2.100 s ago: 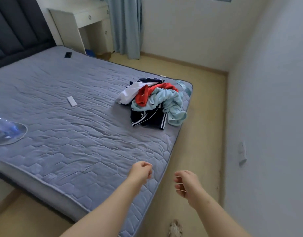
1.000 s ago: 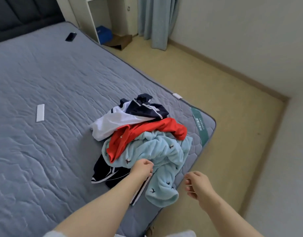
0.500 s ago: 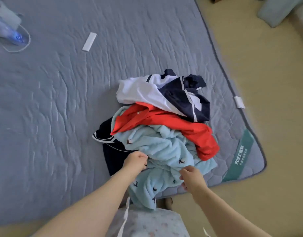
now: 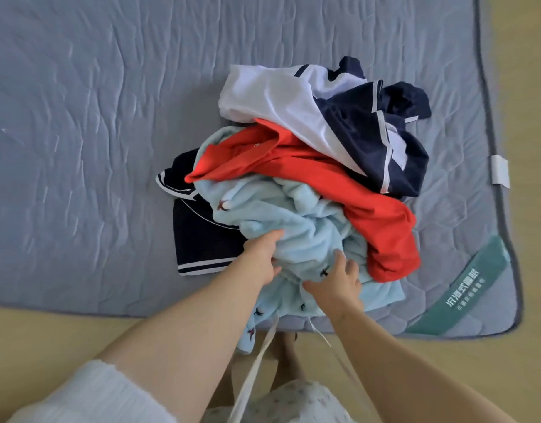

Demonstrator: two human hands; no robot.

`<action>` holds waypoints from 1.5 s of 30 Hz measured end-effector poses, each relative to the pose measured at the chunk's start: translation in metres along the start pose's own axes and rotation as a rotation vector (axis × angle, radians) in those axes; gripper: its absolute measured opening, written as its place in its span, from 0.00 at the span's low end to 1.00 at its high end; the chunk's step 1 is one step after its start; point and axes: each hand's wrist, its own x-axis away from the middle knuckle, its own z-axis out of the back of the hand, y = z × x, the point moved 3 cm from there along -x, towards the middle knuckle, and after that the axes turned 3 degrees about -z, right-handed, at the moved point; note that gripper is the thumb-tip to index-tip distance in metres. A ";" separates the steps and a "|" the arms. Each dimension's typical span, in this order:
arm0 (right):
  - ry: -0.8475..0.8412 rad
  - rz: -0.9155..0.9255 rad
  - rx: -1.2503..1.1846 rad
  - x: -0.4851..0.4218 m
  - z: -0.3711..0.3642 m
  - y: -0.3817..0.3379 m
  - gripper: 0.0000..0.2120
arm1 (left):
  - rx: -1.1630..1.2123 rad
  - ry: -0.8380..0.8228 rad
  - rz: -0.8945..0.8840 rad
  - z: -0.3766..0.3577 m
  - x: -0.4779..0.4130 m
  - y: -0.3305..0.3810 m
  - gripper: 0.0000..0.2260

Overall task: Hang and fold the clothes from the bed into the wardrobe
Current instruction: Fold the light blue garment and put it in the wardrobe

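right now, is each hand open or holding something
Left hand: grips the light blue fleece garment.
Right hand: open, fingers spread and fairly straight, touching the same garment.

Bed (image 4: pixel 80 148): grey-blue quilted cover, wrinkled. Green corner label (image 4: pixel 464 288) w/ white characters at near-right corner, white tag (image 4: pixel 500 174) on right edge. 1 heap near that corner: navy striped garment (image 4: pixel 202 239) flat on cover, white-navy top (image 4: pixel 293 105) at far side, red top (image 4: pixel 369 209) and light-blue fleece (image 4: pixel 278 209) on top. Fleece hangs over near edge.
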 end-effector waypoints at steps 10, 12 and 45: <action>0.247 0.111 -0.516 0.050 0.046 -0.043 0.04 | -0.011 -0.130 -0.225 0.019 0.059 0.040 0.03; 0.295 0.172 -0.616 0.075 0.065 -0.066 0.04 | 0.003 -0.152 -0.284 0.021 0.087 0.060 0.07; 0.066 0.942 -1.431 0.456 0.251 -0.294 0.06 | -0.390 -0.692 -1.442 0.162 0.499 0.238 0.21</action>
